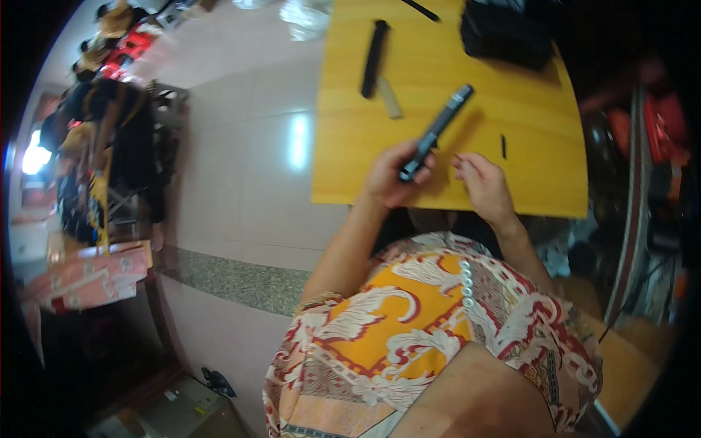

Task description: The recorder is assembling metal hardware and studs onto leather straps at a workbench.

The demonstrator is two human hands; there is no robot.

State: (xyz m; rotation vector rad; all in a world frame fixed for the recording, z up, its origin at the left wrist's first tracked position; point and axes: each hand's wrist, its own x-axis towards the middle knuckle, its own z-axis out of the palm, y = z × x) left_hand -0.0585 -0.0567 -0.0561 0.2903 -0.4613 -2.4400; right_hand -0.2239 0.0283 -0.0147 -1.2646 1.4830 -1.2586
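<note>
My left hand (pixel 394 171) is wrapped round the lower end of a long, slim, dark grey and black tool (pixel 442 124) with shiny ends. It slants up and to the right above the yellow table (pixel 343 160); its exact kind does not show. Close beside it, my right hand (pixel 483 182) is closed in a pinch, apart from the tool. Whatever its fingertips hold is too small to make out. A short, thin black piece (pixel 503 147) lies on the table to the right of this hand.
Beyond my hands, a long black bar (pixel 374 58) and a pale beige strip (pixel 389 98) lie on the table. A black bag-like bundle (pixel 505 33) sits at the far right, with a thin black stick (pixel 420 9) near the far edge. Clothes (pixel 120 131) hang at left.
</note>
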